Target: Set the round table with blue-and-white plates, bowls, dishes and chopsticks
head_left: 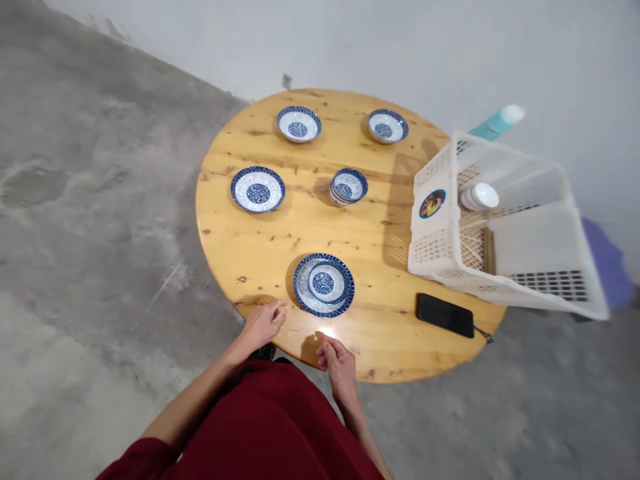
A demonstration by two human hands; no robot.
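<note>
My left hand (pixel 263 323) rests on the near edge of the round wooden table (pixel 280 240), fingers loosely curled, holding nothing. My right hand (pixel 337 360) lies at the table's edge with fingers curled in, nothing visible in them. Just beyond both hands sits a blue-and-white plate with a small bowl stacked in it (pixel 324 284). Farther off are a shallow plate (pixel 257 189), a stack of small bowls (pixel 348 186), and two bowls at the far side (pixel 299 123) (pixel 388 125).
A white plastic basket (pixel 505 267) stands on the table's right side, holding a white cup (pixel 480 197) and chopsticks (pixel 489 250). A black phone (pixel 445 315) lies near the front right edge. A teal bottle (pixel 497 122) shows behind the basket. Grey concrete floor surrounds the table.
</note>
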